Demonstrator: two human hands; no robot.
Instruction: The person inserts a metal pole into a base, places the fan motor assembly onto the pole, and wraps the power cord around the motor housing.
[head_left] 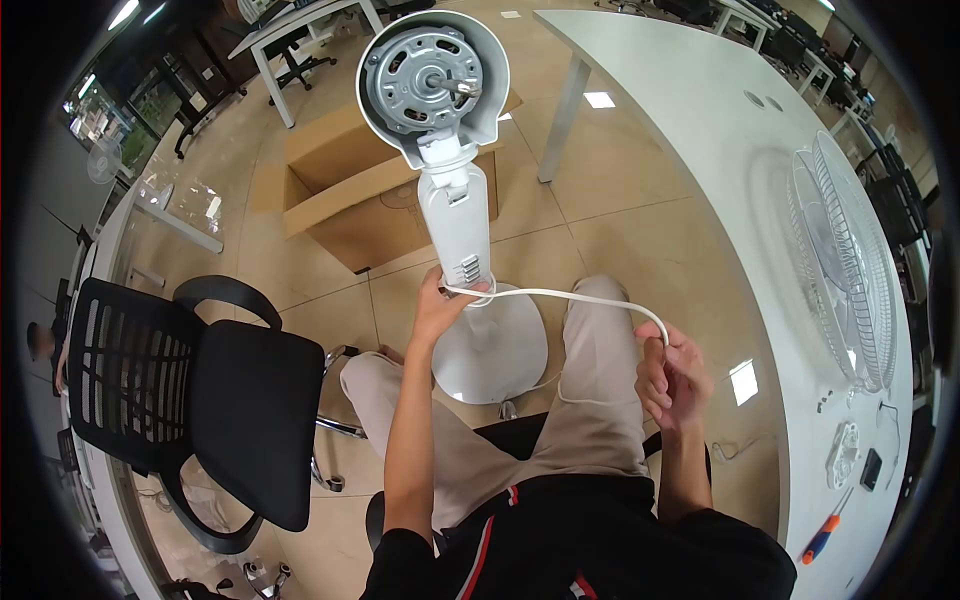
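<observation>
Fan: a white pedestal fan stands on the floor between the seated person's knees, its round base (490,350) down and its column (458,225) rising toward the camera.
Motor: the motor (420,80) at the top is bare, with the shaft exposed and no blade or guard on it.
Cord: the white cord (580,296) passes around the lower column, then arcs across the right knee to the other hand.
Left hand: the left hand (440,310) has its grip closed about the column, pressing the cord against it where the cord meets the column.
Right hand: the right hand (670,375) has its grip closed on the cord, fingers curled over the top of the bend, well apart from the column.
Table: two wire guards (840,270) lie flat on the white table (700,130) at the person's right, with small fittings (843,455) and a screwdriver (825,537) nearer the edge (the blade cannot be told apart from the guards).
Surroundings: an open cardboard box (350,190) sits on the floor behind the fan, and a black office chair (240,390) stands to the left.
Progress (judged): the stand and motor are joined and upright, the cord looks to have about one turn on the column with a long run still loose, and the guards are off the fan.
</observation>
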